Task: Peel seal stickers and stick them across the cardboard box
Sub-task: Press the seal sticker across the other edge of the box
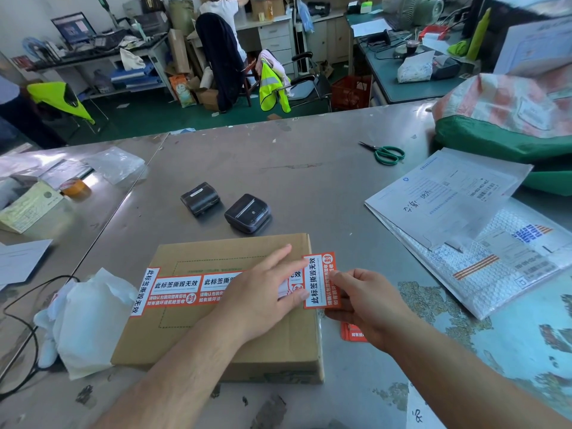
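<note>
- The box [223, 308] lay flat on the bench [309, 168] in the lower centre of the frame, its top facing up.
- A row of stickers [188, 289] ran across the box top from its left edge towards the right, with one sticker [145, 291] turned crosswise over the left edge, probably to bridge top and side.
- The left hand [263, 289] lay palm down on the row near the right edge of the box, fingers together and stretched out, apparently pressing the strip flat and steadying the box.
- The right hand [365, 301], just right of the box, pinched a crosswise sticker [318, 280] between thumb and fingers at its right edge.
- That sticker sat at the right edge of the box, half past it; it seemed placed to fold down over that side like the one on the left.
- More orange stickers [353, 332] showed under the right hand, likely the supply; whether held or lying on the bench could not be told.
- Two small black devices [226, 205] sat beyond the box, and scissors [385, 153] lay in the upper right, well apart.
</note>
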